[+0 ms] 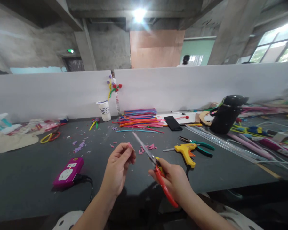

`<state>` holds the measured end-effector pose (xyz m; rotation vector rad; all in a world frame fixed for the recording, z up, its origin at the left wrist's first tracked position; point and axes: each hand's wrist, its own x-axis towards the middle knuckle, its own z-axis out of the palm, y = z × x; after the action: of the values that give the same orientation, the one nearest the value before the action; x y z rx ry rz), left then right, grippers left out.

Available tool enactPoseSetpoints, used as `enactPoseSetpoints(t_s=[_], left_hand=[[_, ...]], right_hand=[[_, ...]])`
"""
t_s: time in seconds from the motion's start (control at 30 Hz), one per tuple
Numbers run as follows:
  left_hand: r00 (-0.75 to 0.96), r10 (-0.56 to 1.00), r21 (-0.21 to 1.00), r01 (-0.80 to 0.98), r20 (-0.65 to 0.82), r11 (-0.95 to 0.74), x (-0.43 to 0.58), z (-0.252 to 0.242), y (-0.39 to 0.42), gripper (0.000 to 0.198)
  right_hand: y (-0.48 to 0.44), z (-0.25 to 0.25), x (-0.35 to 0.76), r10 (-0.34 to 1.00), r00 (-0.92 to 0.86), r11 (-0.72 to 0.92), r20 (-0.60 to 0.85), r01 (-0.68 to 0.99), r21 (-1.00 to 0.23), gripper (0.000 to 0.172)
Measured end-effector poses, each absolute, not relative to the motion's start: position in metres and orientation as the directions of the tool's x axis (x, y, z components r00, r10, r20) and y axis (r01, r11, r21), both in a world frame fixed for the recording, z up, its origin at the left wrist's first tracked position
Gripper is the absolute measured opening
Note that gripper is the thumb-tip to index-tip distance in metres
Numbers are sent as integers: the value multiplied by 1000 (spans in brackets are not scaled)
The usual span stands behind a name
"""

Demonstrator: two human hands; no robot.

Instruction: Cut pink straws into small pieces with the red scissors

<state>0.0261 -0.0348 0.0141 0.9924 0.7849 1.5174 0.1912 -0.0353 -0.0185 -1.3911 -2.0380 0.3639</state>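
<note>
My left hand [120,164] is closed in a pinch on a small pink piece [130,145], mostly covered by the fingertips. In my right hand [174,177] is a pair of scissors [156,163] with red and yellow handles, the blades pointing up and left, close to the left fingertips. Just beyond the blades, small pink cut pieces [151,147] lie scattered on the dark table. Farther back is a stack of colourful pipe cleaners [139,121]. To the right of the scissors lies a yellow glue gun [186,153], beside teal-handled pliers [203,147].
A magenta power box [69,172] with a black cable lies at left, near purple scraps [79,146]. Farther back are a white cup [103,111], a phone [173,123] and a black thermos jug [227,115]. Clear sticks [213,140] run along the right. A white partition [158,89] borders the table.
</note>
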Motion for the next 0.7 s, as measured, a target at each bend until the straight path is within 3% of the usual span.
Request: enactPoseSetpoints(t_s=[0.1,0.2,0.3,0.6,0.7], left_hand=[[104,991,909,-415,88,-37,30,11,-35,8],[240,971,924,-374,14,80,38,7,-37,9],[331,943,929,-335,-39,156,45,2,-40,10],[374,918,928,-281,-130,246,48,-3,-40,9],[372,917,927,-276,-142,256,48,-2,-40,9]], right_hand=[[-31,-12,190,944,-203,326,259,464,-824,28],[-27,-4,187,978,-171,157,122,210,-965,21],[-24,2,185,976,-201,101,80,95,-990,18],[-22,9,182,970,-243,25,3,85,-996,4],[-21,7,183,966,-258,17,5,45,-999,6]])
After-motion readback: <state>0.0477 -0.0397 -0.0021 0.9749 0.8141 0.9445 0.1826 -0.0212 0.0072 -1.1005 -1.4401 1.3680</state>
